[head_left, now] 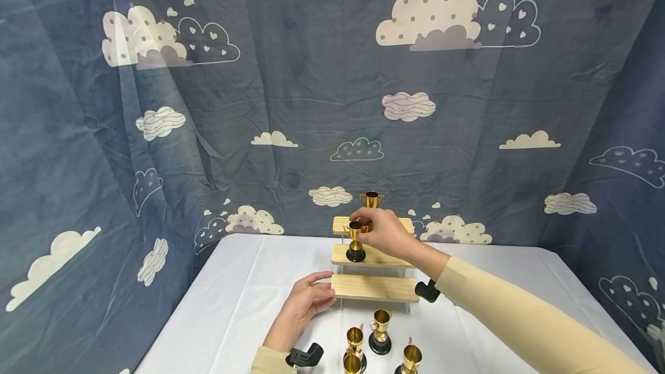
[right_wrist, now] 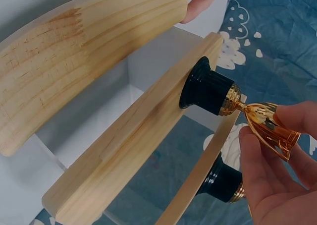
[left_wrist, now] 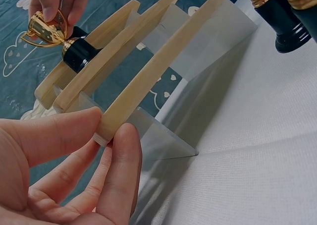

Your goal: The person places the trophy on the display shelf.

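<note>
My right hand (head_left: 387, 234) pinches a small gold trophy cup (head_left: 355, 240) by its bowl and handle. Its black base stands upright on the left part of the middle wooden step of a three-tier display stand (head_left: 375, 287). In the right wrist view the base of that trophy (right_wrist: 205, 88) touches the plank. My left hand (head_left: 310, 299) holds the left end of the lowest step; the left wrist view has the plank end (left_wrist: 111, 123) between thumb and fingers. A second gold trophy (head_left: 372, 199) is on the top step, its base hidden behind my right hand in the head view.
Several more gold trophies (head_left: 381, 331) with black bases stand on the white-covered table (head_left: 239, 293) in front of the stand. Clear side panels (left_wrist: 218, 36) carry the planks. A blue cloud-print cloth (head_left: 312, 103) hangs behind and at the sides.
</note>
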### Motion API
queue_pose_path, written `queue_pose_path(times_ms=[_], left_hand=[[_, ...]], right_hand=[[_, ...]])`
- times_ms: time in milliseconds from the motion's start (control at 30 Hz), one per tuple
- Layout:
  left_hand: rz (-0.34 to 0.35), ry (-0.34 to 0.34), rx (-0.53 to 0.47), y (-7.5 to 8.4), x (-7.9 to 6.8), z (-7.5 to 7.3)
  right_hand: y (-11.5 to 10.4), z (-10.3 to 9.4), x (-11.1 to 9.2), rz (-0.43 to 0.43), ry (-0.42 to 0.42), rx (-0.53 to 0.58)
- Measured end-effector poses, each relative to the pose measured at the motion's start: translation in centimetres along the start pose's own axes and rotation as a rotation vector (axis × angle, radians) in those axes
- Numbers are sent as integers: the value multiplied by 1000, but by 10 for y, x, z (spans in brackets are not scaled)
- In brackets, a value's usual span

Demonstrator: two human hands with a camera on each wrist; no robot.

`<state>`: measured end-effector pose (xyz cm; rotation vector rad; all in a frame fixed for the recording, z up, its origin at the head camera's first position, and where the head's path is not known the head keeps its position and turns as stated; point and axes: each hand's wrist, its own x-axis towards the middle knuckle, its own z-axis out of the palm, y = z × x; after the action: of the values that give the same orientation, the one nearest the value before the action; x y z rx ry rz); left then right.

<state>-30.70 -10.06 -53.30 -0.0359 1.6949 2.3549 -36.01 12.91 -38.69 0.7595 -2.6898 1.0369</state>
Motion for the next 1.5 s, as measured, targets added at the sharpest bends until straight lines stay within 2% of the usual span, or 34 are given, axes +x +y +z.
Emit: queue_pose_path(times_ms=[233, 467, 600, 900, 1133, 1500], left_hand=[[9, -7, -15, 2, 3, -1], [-5, -3, 6, 0, -2, -2], [-2, 2, 10, 1, -3, 0], [3, 7, 7, -1, 0, -1], [0, 8, 6, -3, 0, 0], [-8, 22, 10, -1, -1, 1]], right_hand=[[-4, -2, 3, -8, 4, 3], [-6, -3, -1, 13, -7, -7], [-6, -5, -2, -4, -5, -25], [-16, -15, -4, -47, -8, -50], [-19, -21, -6, -17, -10, -83], [-28, -40, -13, -69, 34, -104]])
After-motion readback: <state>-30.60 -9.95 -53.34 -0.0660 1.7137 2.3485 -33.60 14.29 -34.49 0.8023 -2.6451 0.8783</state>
